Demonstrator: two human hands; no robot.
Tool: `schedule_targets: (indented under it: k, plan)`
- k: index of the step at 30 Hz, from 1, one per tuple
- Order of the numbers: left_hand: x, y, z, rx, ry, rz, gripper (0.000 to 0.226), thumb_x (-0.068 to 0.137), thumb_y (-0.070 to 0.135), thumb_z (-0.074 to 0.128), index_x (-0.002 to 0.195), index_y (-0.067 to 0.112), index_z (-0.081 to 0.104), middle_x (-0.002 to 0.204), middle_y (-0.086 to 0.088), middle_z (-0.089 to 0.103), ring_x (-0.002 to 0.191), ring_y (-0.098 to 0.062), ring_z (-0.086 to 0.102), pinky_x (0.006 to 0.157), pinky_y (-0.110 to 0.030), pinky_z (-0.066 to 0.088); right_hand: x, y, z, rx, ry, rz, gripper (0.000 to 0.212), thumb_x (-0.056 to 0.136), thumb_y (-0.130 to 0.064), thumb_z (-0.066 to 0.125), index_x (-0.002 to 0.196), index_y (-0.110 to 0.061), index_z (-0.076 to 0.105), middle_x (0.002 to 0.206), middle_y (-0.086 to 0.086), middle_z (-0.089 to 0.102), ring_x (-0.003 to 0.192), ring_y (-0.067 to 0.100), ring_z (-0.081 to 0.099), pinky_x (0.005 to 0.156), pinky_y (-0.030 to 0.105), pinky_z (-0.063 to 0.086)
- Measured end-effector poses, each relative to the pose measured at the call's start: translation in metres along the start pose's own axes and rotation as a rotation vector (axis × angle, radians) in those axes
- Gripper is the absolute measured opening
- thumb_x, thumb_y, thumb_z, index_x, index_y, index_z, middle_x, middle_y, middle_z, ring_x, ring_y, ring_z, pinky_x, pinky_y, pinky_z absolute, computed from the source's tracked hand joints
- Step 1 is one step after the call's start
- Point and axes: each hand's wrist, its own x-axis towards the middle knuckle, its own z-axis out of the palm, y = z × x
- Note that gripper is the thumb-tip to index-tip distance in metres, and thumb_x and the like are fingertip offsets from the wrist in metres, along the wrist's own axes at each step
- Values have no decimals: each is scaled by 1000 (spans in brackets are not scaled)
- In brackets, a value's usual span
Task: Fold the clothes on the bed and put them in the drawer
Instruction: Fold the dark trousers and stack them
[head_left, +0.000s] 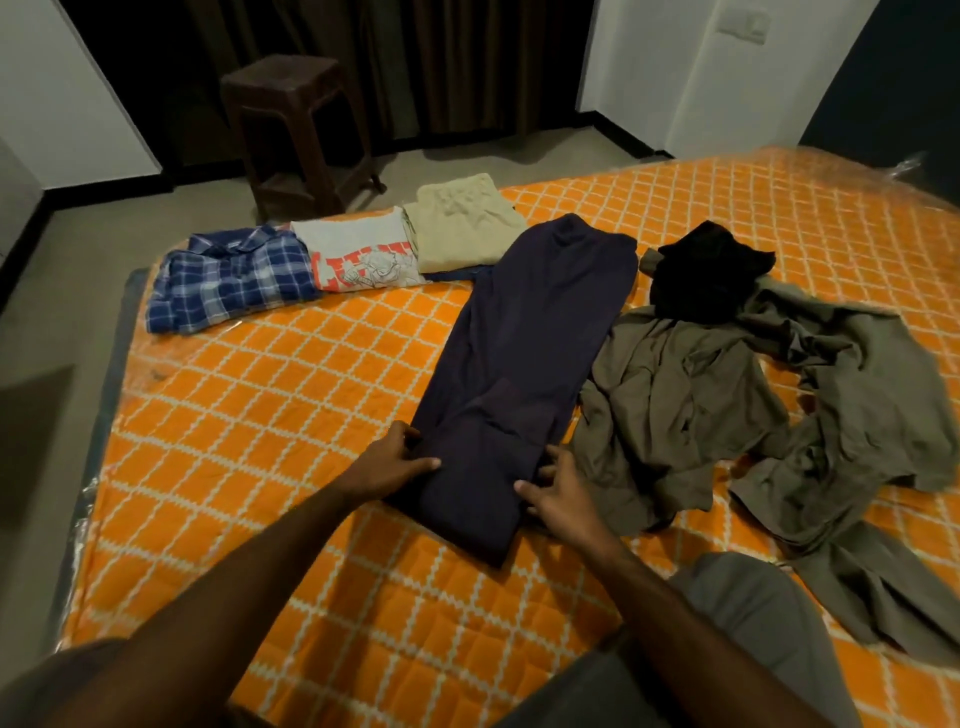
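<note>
Together, the left hand (390, 460) and right hand (560, 494) grip one pair of navy trousers (524, 364), fingers curled on its near fold. Three folded garments (343, 260) lie beyond on the bed (291, 395); perhaps two crumpled ones (727, 374) lie beside.

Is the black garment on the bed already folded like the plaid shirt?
No, the black garment lies crumpled atop the olive clothes, unlike the folded plaid shirt.

The room is dim. A dark brown plastic stool (298, 130) stands on the grey floor (156, 228) at far left, before dark curtains (457, 62). White walls (649, 67) stand on both sides.
</note>
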Motion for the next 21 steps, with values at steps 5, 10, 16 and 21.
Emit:
schedule_targets:
  k: [5, 10, 16, 21]
  plan:
    - [-4, -22, -9, -137, -59, -22, 38, 86, 34, 77, 111, 17, 56, 111, -5, 69, 100, -22, 68, 87, -49, 56, 8, 5, 1, 25, 18, -58, 68, 90, 9, 64, 142, -21, 31, 114, 6, 54, 81, 15, 67, 67, 30, 56]
    - [-17, -21, -2, 246, 113, 317, 50, 93, 34, 66, 134, 19, 42, 126, -4, 56, 106, -20, 61, 86, -42, 53, -4, 0, 5, -639, 260, -360, 79, 83, -24, 72, 152, -15, 34, 147, 13, 36, 129, 31, 42, 109, 41, 40]
    - [-31, -26, 2, 1158, -191, 658, 91, 86, 49, 44, 160, 20, 0, 166, -2, -14, 152, -19, -12, 122, -43, 4, -33, 19, 50, -1105, -183, -605, 104, 82, -69, 36, 160, -4, 15, 165, 24, 13, 154, 39, 12, 123, 50, 0]
    - [-25, -21, 19, 1274, 10, 566, 65, 104, 18, 26, 156, 9, -11, 166, -16, -8, 153, -32, -7, 124, -51, 9, -30, 20, 83, -1261, -34, -511, 73, 97, -38, 36, 157, 1, 19, 161, 33, 15, 150, 48, 18, 121, 58, 12]
